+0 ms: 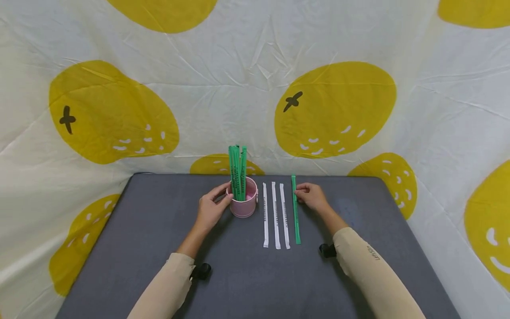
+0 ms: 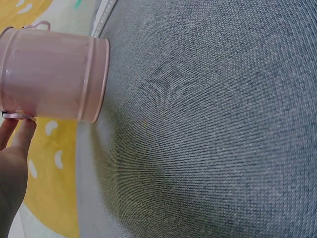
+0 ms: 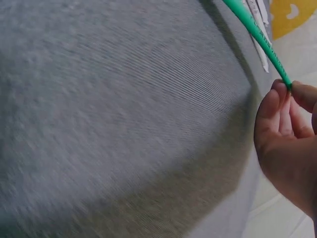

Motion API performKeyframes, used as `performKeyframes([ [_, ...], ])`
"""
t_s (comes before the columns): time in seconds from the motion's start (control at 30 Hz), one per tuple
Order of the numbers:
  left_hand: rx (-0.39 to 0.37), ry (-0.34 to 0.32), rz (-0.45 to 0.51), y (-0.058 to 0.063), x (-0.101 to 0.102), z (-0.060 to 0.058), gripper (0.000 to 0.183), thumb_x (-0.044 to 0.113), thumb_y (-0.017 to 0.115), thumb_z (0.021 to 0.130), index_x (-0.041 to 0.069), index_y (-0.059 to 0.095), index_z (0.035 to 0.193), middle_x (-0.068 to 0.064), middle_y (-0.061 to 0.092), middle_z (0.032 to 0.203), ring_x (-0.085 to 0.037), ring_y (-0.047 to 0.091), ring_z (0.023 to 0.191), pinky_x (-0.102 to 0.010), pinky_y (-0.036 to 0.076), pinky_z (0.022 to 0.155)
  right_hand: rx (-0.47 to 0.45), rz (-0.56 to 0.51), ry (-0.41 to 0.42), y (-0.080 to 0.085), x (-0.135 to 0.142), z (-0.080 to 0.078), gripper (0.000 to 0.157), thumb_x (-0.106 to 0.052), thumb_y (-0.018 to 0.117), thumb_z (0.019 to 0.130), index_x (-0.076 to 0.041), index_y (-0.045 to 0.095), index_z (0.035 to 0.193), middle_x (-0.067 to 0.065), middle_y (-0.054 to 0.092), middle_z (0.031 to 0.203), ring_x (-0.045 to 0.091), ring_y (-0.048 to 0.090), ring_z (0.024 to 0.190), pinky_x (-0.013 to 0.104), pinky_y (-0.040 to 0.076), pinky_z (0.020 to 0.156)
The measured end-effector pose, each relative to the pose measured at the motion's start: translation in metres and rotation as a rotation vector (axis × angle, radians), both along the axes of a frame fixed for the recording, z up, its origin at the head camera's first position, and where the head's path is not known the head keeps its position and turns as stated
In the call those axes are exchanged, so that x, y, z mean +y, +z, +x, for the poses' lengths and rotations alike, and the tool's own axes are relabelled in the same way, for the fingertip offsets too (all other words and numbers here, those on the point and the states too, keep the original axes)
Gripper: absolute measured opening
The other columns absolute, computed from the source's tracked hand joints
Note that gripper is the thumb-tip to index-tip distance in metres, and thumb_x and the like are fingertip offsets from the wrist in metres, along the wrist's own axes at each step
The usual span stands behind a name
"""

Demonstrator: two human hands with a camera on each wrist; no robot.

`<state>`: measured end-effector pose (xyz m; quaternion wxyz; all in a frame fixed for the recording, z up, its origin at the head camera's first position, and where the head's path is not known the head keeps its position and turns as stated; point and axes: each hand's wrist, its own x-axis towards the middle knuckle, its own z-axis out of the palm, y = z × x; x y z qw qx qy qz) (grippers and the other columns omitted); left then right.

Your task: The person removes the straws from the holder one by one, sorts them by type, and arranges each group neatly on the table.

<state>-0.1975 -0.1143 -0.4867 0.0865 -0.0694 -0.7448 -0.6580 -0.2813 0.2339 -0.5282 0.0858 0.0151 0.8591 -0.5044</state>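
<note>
A small pink bucket [image 1: 243,209] stands upright at the table's back middle, holding several green paper-wrapped straws [image 1: 237,173]. My left hand [image 1: 210,209] grips its left side, thumb at the front of the rim. In the left wrist view, fingertips meet the small handle loop on the bucket [image 2: 54,74]. To the right, my right hand [image 1: 312,196] pinches a single green wrapped straw [image 1: 296,219] by its upper part. The right wrist view shows that green straw [image 3: 260,39] between thumb and fingertips, raised over the cloth with its shadow below.
Three white wrapped straws [image 1: 276,221] lie side by side between the bucket and the green straw. A dark grey cloth covers the table [image 1: 239,283]. Behind it hangs a pale curtain [image 1: 223,110] with yellow fruit prints. Each wrist wears a small black camera [image 1: 204,271].
</note>
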Motion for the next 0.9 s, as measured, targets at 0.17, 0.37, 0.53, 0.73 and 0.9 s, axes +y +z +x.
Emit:
performKeyframes([
  [0.17,-0.008,-0.005,-0.002,0.002,0.000,0.000,0.045,0.003,0.074,0.094,-0.006,0.063,0.137,-0.028,0.064,0.137,-0.048,0.060,0.129,-0.051,0.051,0.104,-0.052,0.011,-0.048,-0.004,-0.005,0.002,0.027,-0.008,0.069,0.097,0.012,0.067,0.116,0.015,0.075,0.091,0.006,0.062,0.066,0.019,0.056,0.060],
  [0.37,-0.014,-0.003,-0.007,0.004,0.000,0.000,0.045,0.003,0.074,0.094,-0.006,0.063,0.137,-0.029,0.063,0.137,-0.049,0.059,0.129,-0.051,0.052,0.104,-0.052,0.076,-0.061,-0.003,-0.009,0.001,0.025,-0.012,0.072,0.096,0.007,0.071,0.112,0.012,0.075,0.088,0.008,0.064,0.066,0.021,0.056,0.060],
  [0.53,0.002,0.006,-0.019,0.004,0.001,-0.001,0.045,0.002,0.073,0.095,-0.008,0.062,0.137,-0.031,0.062,0.137,-0.052,0.058,0.128,-0.054,0.052,0.104,-0.047,0.117,-0.060,0.000,-0.011,0.000,0.024,-0.013,0.074,0.095,0.005,0.072,0.110,0.012,0.076,0.088,0.010,0.064,0.066,0.022,0.057,0.060],
  [0.73,-0.006,0.012,-0.012,0.005,0.001,-0.001,0.045,0.002,0.074,0.094,-0.007,0.063,0.136,-0.030,0.063,0.137,-0.051,0.058,0.128,-0.056,0.051,0.104,-0.023,0.161,-0.056,-0.001,-0.012,-0.001,0.020,-0.012,0.075,0.093,0.004,0.074,0.105,0.010,0.075,0.082,0.010,0.064,0.066,0.021,0.055,0.058],
  [0.9,-0.008,0.013,-0.006,0.004,0.002,-0.001,0.045,0.002,0.074,0.094,-0.006,0.063,0.136,-0.030,0.063,0.137,-0.050,0.059,0.128,-0.056,0.050,0.104,0.009,0.231,-0.050,0.000,-0.014,0.001,0.019,-0.014,0.077,0.092,0.002,0.076,0.103,0.008,0.075,0.077,0.010,0.065,0.065,0.022,0.053,0.058],
])
